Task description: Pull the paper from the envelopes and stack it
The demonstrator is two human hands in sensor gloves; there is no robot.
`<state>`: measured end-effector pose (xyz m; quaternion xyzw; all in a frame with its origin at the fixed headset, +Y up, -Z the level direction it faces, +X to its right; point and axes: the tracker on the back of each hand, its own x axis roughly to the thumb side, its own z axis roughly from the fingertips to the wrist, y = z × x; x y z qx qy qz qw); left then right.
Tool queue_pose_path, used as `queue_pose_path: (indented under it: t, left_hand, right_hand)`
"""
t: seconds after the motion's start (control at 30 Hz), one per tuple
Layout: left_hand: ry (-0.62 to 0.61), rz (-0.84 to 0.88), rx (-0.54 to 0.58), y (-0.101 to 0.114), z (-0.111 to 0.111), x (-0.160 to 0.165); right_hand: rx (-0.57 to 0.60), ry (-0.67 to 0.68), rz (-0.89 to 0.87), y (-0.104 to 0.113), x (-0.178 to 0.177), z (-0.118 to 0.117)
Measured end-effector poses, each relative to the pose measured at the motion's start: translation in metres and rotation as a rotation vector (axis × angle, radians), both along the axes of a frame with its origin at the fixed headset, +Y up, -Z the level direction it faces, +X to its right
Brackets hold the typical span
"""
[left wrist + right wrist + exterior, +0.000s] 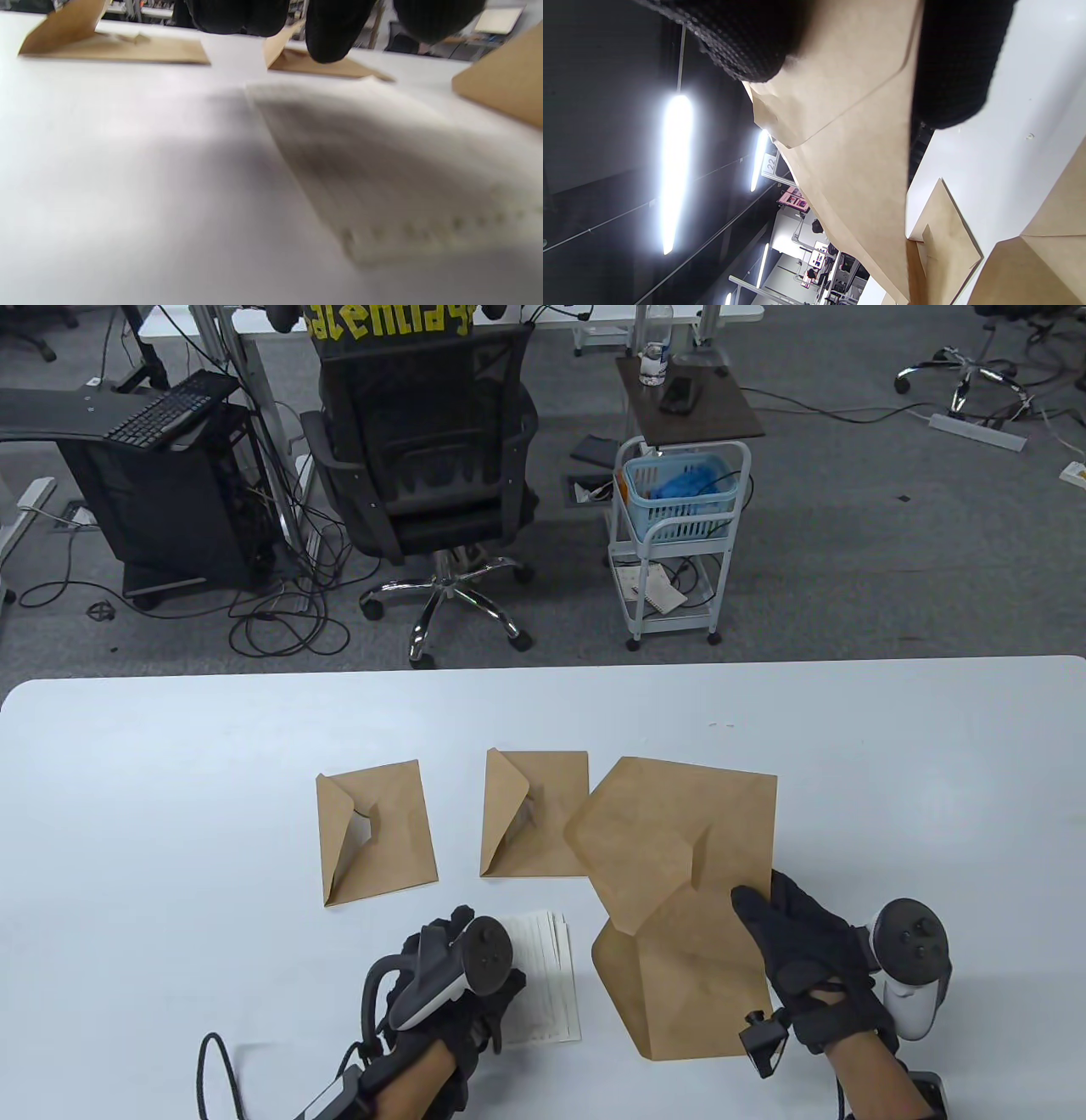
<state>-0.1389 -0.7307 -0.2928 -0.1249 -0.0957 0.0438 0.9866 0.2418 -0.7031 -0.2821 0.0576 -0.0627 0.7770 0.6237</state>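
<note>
My right hand (768,912) pinches the right edge of a large brown envelope (679,831) and holds it lifted and tilted; the right wrist view shows the envelope (840,127) between my gloved fingers (954,63). Another brown envelope (687,984) lies flat below it, flap open to the left. A stack of lined paper (547,984) lies at the front centre. My left hand (488,1014) hovers over its left part and holds nothing. In the left wrist view its fingers (331,38) hang above the paper (382,169).
Two smaller brown envelopes lie with raised flaps further back, one at the left (377,831) and one in the middle (534,823). The white table (170,780) spreads wide on both sides. An office chair (424,449) and a cart (679,526) stand beyond the far edge.
</note>
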Motion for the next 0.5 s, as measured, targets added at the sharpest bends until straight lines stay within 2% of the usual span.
queue_pose_path:
  t: [0.07,0.13,0.2,0.3,0.37,0.5]
  left_hand:
    - [0.019,0.001,0.081,0.012,0.001,-0.007]
    - [-0.033,0.039,0.176,0.021,0.003,-0.013]
    - [-0.094,0.059,0.26,0.024,0.006,-0.018]
    - [-0.116,0.007,0.377,0.023,0.011,-0.025]
    - [-0.12,-0.009,0.422,0.018,0.013,-0.028]
    - [-0.106,-0.039,0.432,0.007,0.017,-0.032]
  right_hand:
    - [-0.004,0.0,-0.001,0.0,0.0,0.0]
    - [-0.008,0.0,-0.003,0.0,0.0,0.0]
    - [-0.014,0.003,-0.006,0.0,0.0,0.001]
    - [-0.024,0.009,-0.01,0.0,-0.001,0.001]
    - [-0.031,0.013,-0.012,-0.001,-0.002,0.001]
    - [-0.038,0.032,-0.016,0.0,-0.003,0.001]
